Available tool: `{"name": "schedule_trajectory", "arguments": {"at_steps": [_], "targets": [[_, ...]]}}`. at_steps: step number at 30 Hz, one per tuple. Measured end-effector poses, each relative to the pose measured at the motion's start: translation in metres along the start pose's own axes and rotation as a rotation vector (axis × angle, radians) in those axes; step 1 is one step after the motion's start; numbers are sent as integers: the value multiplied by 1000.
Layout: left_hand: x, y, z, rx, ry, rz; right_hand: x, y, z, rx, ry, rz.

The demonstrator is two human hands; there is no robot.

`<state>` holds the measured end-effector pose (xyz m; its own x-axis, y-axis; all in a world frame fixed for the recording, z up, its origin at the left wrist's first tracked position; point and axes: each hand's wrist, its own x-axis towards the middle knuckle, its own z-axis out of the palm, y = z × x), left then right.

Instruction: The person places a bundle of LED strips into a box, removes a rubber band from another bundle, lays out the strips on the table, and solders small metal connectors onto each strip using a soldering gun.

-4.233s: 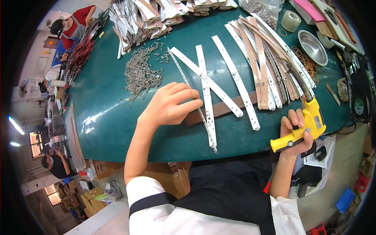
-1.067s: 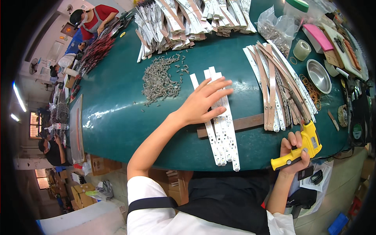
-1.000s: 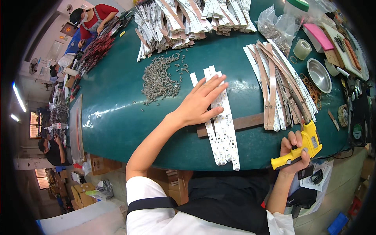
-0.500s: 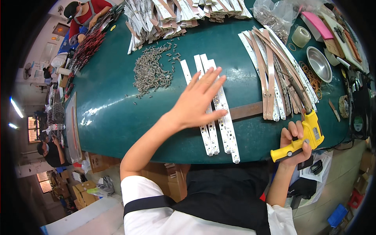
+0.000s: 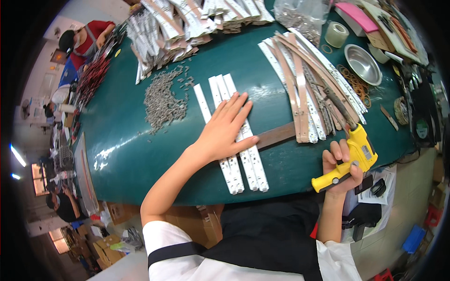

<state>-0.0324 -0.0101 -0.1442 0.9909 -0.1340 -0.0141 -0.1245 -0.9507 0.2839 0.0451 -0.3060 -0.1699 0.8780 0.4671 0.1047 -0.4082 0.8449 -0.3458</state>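
Observation:
My left hand (image 5: 225, 130) lies palm down, fingers stretched and thumb apart, across several narrow white circuit-board strips (image 5: 251, 166) with small components on them. The strips lie side by side, lengthwise away from me, their near ends roughly level. A flat brown metal bar (image 5: 276, 134) runs sideways from beside my thumb towards a pile of strips. My right hand (image 5: 344, 164) is wrapped round a yellow and black pistol-shaped tool (image 5: 361, 149). From the tool's far end a dark rod (image 5: 338, 105) extends over the pile; its exact tip is hard to make out.
Small metal pieces (image 5: 164, 103) lie heaped left of the strips. More white and brown strips (image 5: 302, 89) are piled at right, with a large stack (image 5: 173, 28) at the back. A steel bowl (image 5: 363, 64), rubber bands (image 5: 352, 84) and a tape roll (image 5: 336, 34) sit far right. Another person (image 5: 86, 44) works far left.
My left hand has settled on the strips, whose near ends now line up more evenly. The whole view has shifted a little. My right hand keeps its grip on the yellow tool.

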Motion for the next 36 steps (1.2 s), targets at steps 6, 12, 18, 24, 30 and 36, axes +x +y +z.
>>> {"name": "schedule_trajectory", "arguments": {"at_steps": [6,12,18,24,30,36], "targets": [[50,11,-17,161,320,264,-2,0,-3,62,-39,-68],[125,15,-2,381,396,792,-4,1,-6,161,-21,-134],[126,4,-32,317,488,885,-3,0,-7,144,-16,-118],[100,21,-72,171,151,860,-2,-3,-8,153,-13,-113],[72,21,-14,165,-27,754,-1,-1,-8,155,-34,-105],[57,16,-20,-33,262,426,-1,-1,-11,157,-65,-100]]}}
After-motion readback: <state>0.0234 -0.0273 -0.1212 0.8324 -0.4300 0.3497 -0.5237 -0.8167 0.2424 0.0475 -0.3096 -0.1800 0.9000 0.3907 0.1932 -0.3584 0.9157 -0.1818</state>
